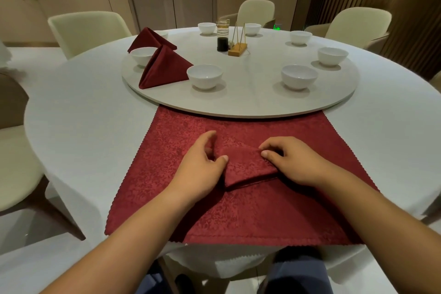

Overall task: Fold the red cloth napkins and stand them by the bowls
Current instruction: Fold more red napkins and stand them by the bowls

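hidden: chair (pixel 14 162) at far left cut by the frame; one bowl (pixel 164 34) mostly behind the far standing napkin (pixel 151 39); cloth (pixel 262 210) far edge tucked under the turntable (pixel 238 105); right thumb under the hand, can't see it; bottle (pixel 222 36) label unreadable.
left hand (pixel 202 162): thumb on top of the napkin (pixel 248 164), fingers curled at its left edge, pinching the fold.
right hand (pixel 291 162): curled fingertips gripping the napkin's upper right edge.
napkin: part-folded, point toward the person, lying mid-cloth between the hands.
edges: cloth near hem sits at the table (pixel 83 126) front edge; turntable rim just beyond the hands.
room: bare table left and right of the cloth; bare turntable between the two nearest bowls (pixel 204 76).
counts: standing napkins 2, far one and near standing napkin (pixel 164 67), both on the turntable's left, each just beside a bowl; bowls 8, 7 clear and 1 part hidden; chairs 4; bottle 1; stick holder (pixel 237 49) 1, at turntable centre beside the bottle.
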A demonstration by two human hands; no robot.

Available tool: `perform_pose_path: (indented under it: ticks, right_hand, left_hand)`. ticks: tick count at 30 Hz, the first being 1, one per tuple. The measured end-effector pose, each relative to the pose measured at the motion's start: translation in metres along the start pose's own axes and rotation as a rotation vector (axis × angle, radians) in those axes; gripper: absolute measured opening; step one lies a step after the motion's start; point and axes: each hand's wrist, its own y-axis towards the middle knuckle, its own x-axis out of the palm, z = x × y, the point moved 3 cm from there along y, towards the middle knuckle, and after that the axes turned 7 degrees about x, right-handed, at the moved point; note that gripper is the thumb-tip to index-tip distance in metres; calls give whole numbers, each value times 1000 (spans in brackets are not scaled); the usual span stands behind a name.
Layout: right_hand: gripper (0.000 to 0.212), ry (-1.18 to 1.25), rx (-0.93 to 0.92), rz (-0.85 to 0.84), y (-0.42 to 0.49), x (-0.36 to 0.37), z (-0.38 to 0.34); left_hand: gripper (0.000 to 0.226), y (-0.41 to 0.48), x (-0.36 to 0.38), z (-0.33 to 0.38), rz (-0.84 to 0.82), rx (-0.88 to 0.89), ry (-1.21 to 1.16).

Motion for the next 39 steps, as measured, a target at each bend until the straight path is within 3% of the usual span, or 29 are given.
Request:
perform_pose_path:
  ticks: [7,11,14,17,20,22,24,26,29,35,39]
  right_hand:
    - [25,-54,-30,27,-1,2,-3]
    - [28,-134,-82,7,-1,6,-5]
    - [29,-188,-87,1,-1,10,-6]
    - [30,-222,-91,-14,-4,11,-7]
    - [32,-316,-43,-6,-7,10,-10]
    - [43,-484,-51,133,-14,9,-18]
    - [56,-477,-120,186,-28,16,-36]
    - [68,-422,-168,50,-42,30,-48]
    - [76,-463,-147,-139,-53,43,-45]
    - [68,-394,12,-193,-46,22,-17]
    - [64,-333,23,-221,-44,17,-3]
  left_hand:
    - [59,9,0,3,-85,-5,155]
    - [66,7,-1,12,-160,63,434]
    - [68,6,1,23,-209,260,673]
    - [67,8,6,20,-386,452,771]
    - [62,6,10,1,-500,387,883]
    - [71,3,13,-6,-505,372,919]
    - [84,3,14,-11,-500,366,935]
    - [87,4,15,-13,-505,355,942]
    - [76,2,15,-10,-521,342,936]
    - [68,1,14,-8,-500,329,961]
    - [74,1,14,-8,-485,289,961]
